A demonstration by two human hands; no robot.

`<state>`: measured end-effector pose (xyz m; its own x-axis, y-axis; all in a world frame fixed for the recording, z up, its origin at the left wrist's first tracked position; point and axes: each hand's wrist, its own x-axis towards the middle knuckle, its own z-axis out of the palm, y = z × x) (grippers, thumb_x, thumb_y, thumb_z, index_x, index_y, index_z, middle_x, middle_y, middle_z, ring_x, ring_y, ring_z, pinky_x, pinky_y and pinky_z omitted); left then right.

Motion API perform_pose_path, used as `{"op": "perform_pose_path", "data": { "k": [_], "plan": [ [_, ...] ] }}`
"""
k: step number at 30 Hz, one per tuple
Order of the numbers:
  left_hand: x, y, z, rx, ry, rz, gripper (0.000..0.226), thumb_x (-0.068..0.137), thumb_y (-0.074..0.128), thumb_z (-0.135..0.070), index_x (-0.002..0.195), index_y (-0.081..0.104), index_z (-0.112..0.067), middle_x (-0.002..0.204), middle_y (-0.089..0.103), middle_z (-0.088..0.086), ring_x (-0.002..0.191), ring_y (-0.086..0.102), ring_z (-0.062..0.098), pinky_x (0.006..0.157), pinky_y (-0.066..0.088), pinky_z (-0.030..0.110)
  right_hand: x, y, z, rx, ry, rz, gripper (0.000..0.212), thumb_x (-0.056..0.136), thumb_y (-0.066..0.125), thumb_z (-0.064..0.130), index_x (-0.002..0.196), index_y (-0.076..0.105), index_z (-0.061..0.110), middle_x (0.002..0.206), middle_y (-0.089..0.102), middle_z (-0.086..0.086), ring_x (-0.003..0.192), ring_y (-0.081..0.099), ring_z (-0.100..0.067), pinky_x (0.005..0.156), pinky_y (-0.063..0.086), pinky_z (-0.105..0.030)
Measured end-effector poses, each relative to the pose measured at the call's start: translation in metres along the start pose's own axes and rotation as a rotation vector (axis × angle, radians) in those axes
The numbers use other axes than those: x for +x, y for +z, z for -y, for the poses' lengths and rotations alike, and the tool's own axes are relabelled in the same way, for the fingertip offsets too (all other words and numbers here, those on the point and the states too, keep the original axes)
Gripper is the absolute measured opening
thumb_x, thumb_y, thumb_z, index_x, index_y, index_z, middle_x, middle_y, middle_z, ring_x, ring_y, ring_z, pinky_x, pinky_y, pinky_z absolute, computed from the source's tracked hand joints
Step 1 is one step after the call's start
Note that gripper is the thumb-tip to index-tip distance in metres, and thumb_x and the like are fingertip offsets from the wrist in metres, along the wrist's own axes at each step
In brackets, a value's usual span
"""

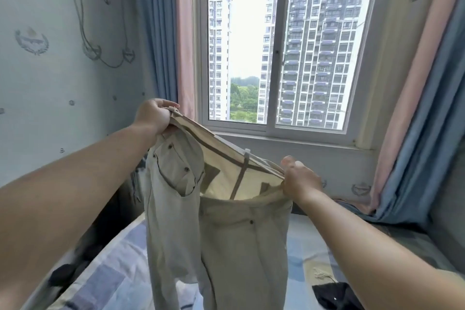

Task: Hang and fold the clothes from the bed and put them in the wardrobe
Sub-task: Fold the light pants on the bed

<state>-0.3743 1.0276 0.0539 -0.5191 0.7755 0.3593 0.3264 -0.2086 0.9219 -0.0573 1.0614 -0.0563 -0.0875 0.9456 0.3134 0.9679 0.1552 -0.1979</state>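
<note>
A pair of pale beige trousers (221, 221) hangs in mid-air at the centre of the view, held up by the waistband over the bed (120, 272). The cloth looks like a stiff cotton twill, matte and lightly creased, with small dark rivets at the curved pocket edges and a dark button on the fly. The waistband gapes open toward the camera, showing a creamier lining crossed by a brownish seam tape and a narrow belt loop. The left hand (154, 114), at about 10 o'clock from the trousers' centre, has its fingers curled tightly round one end of the waistband, holding it higher than the other. The right hand (299, 180), at about 2 o'clock, pinches the opposite end between thumb and curled fingers, so the band slopes down from left to right. The two legs drop straight out of the bottom of the frame. The bed carries a smooth sheet in blue, lilac and cream blocks, with a crumpled black garment (334, 294) lying at 5 o'clock and another dark piece (63, 274) at 8 o'clock. Behind, at 12 o'clock, a white-framed sliding window (284, 45) shows grey tower blocks, flanked by pleated blue and pink curtains (427, 113).
</note>
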Motion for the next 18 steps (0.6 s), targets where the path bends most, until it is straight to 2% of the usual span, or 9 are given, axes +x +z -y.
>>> {"op": "perform_pose_path", "data": {
  "k": [2, 6, 8, 9, 11, 12, 14, 16, 18],
  "plan": [
    [-0.001, 0.0, 0.002, 0.046, 0.016, -0.006, 0.043, 0.084, 0.035, 0.003, 0.075, 0.067, -0.024, 0.078, 0.068, 0.001, 0.066, 0.064, 0.015, 0.06, 0.053, 0.027, 0.005, 0.002, 0.001, -0.083, 0.047, 0.091, 0.033, 0.086, 0.045, 0.011, 0.118, 0.041, 0.016, 0.116, 0.05, -0.01, 0.098, 0.053, -0.03, 0.072, 0.039, -0.034],
    [-0.003, -0.006, 0.008, 0.13, 0.038, -0.052, 0.042, 0.083, 0.035, 0.002, 0.075, 0.066, -0.026, 0.076, 0.066, -0.006, 0.065, 0.061, 0.01, 0.055, 0.049, 0.022, 0.015, 0.0, -0.005, -0.184, 0.155, 0.246, 0.034, 0.089, 0.046, 0.02, 0.123, 0.043, 0.02, 0.121, 0.049, -0.007, 0.108, 0.053, -0.027, 0.072, 0.038, -0.035],
    [-0.003, -0.01, 0.009, 0.114, 0.025, -0.089, 0.04, 0.085, 0.036, 0.003, 0.079, 0.067, -0.021, 0.077, 0.065, -0.004, 0.068, 0.062, 0.013, 0.065, 0.054, 0.027, 0.02, -0.004, -0.009, -0.267, 0.17, 0.285, 0.037, 0.088, 0.049, 0.021, 0.124, 0.043, 0.019, 0.12, 0.053, -0.005, 0.109, 0.054, -0.026, 0.072, 0.04, -0.033],
    [-0.003, -0.012, 0.01, 0.1, 0.02, -0.116, 0.038, 0.085, 0.036, 0.004, 0.083, 0.067, -0.019, 0.077, 0.066, -0.003, 0.069, 0.062, 0.013, 0.068, 0.055, 0.03, 0.021, -0.007, -0.01, -0.3, 0.163, 0.291, 0.033, 0.087, 0.049, 0.021, 0.12, 0.046, 0.019, 0.117, 0.056, -0.003, 0.106, 0.055, -0.024, 0.071, 0.041, -0.031],
    [-0.004, -0.017, 0.011, 0.089, 0.02, -0.178, 0.038, 0.085, 0.036, 0.006, 0.089, 0.068, -0.015, 0.084, 0.067, 0.003, 0.067, 0.06, 0.011, 0.066, 0.056, 0.028, 0.022, -0.012, -0.015, -0.285, 0.163, 0.293, 0.017, 0.086, 0.048, 0.016, 0.101, 0.057, 0.018, 0.101, 0.064, 0.001, 0.094, 0.061, -0.02, 0.072, 0.044, -0.026],
    [-0.005, -0.019, 0.011, 0.096, 0.024, -0.203, 0.038, 0.085, 0.037, 0.006, 0.089, 0.068, -0.016, 0.089, 0.067, 0.005, 0.069, 0.061, 0.013, 0.066, 0.055, 0.026, 0.023, -0.015, -0.019, -0.204, 0.186, 0.298, 0.016, 0.086, 0.046, 0.013, 0.091, 0.062, 0.015, 0.09, 0.068, 0.001, 0.085, 0.066, -0.018, 0.073, 0.049, -0.025],
    [-0.008, -0.024, 0.009, 0.134, 0.018, -0.251, 0.035, 0.085, 0.041, 0.004, 0.09, 0.068, -0.018, 0.096, 0.068, 0.007, 0.08, 0.063, 0.02, 0.073, 0.056, 0.032, 0.03, -0.022, -0.029, 0.133, 0.237, 0.284, 0.023, 0.087, 0.043, 0.006, 0.082, 0.065, 0.007, 0.075, 0.071, -0.006, 0.074, 0.071, -0.022, 0.073, 0.059, -0.034],
    [-0.011, -0.029, 0.005, 0.185, 0.002, -0.284, 0.034, 0.083, 0.042, 0.002, 0.09, 0.068, -0.019, 0.101, 0.069, 0.005, 0.094, 0.064, 0.023, 0.085, 0.054, 0.036, 0.045, -0.034, -0.038, 0.572, 0.277, 0.22, 0.024, 0.088, 0.041, -0.001, 0.087, 0.065, 0.002, 0.079, 0.069, -0.016, 0.077, 0.07, -0.032, 0.074, 0.059, -0.046],
    [-0.014, -0.033, 0.001, 0.218, -0.015, -0.301, 0.037, 0.082, 0.04, 0.001, 0.089, 0.068, -0.021, 0.103, 0.068, 0.003, 0.102, 0.062, 0.024, 0.088, 0.051, 0.035, 0.059, -0.051, -0.041, 0.931, 0.319, 0.111, 0.025, 0.09, 0.038, 0.0, 0.093, 0.061, 0.009, 0.081, 0.062, -0.016, 0.071, 0.063, -0.031, 0.069, 0.058, -0.044]
  ]
}}
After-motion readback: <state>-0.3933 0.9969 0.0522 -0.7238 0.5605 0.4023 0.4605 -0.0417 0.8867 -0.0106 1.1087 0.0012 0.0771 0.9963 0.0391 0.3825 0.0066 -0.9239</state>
